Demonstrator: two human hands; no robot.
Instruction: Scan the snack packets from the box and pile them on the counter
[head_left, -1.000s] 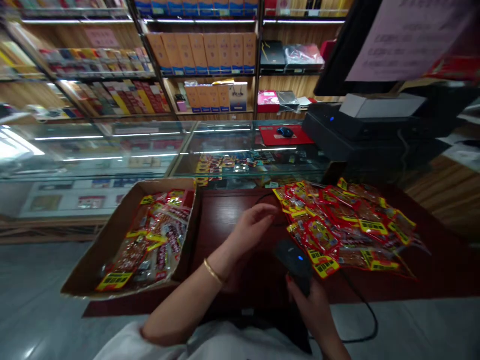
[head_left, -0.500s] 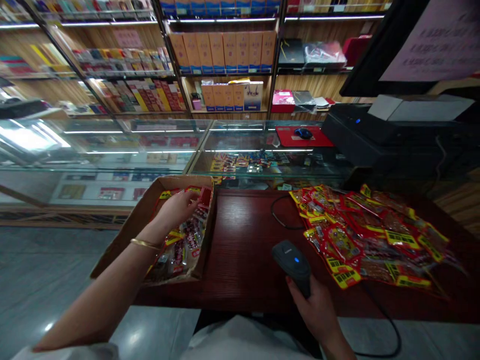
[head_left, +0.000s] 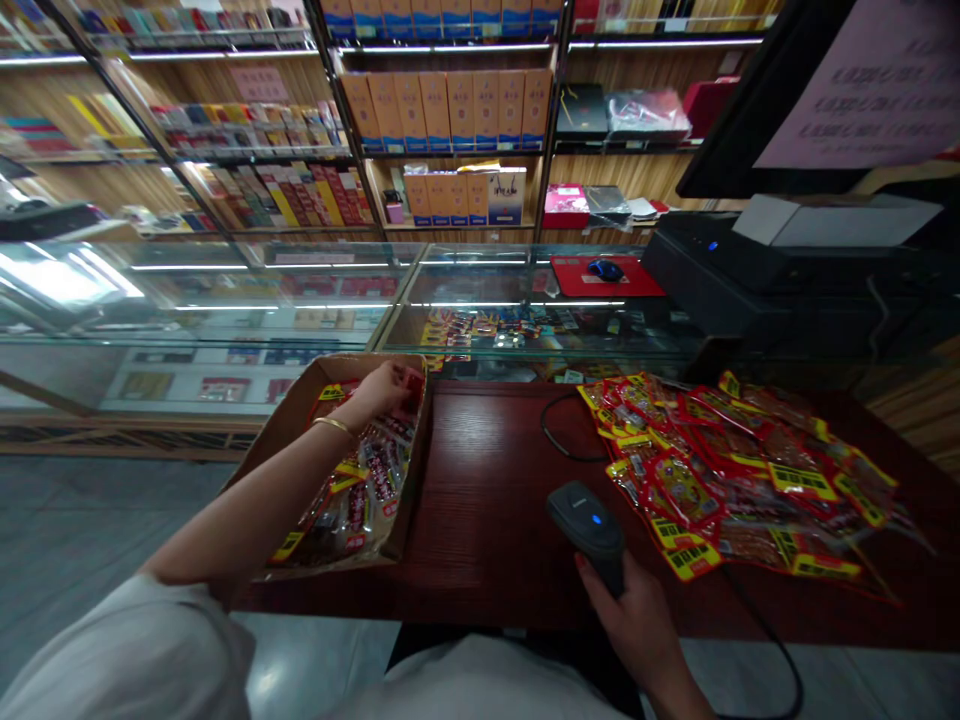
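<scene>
My left hand reaches into the far right corner of an open cardboard box. Its fingers are bent and closed at a small red packet, partly hidden by the hand. Below it in the box lie clear snack packets with dark print, and others with yellow and red ends. My right hand is wrapped round the handle of a dark barcode scanner, held over the table with a blue light on its top. To its right spreads a pile of red and yellow snack packets.
The dark red wooden table meets a glass display counter. A black cable curves beside the packet pile. Back right are a mouse on a red mat, a black printer-like machine and a monitor.
My left hand has moved a little farther right and away from me inside the box, to the red packet in the corner. My right hand and the barcode scanner stay nearly still.
</scene>
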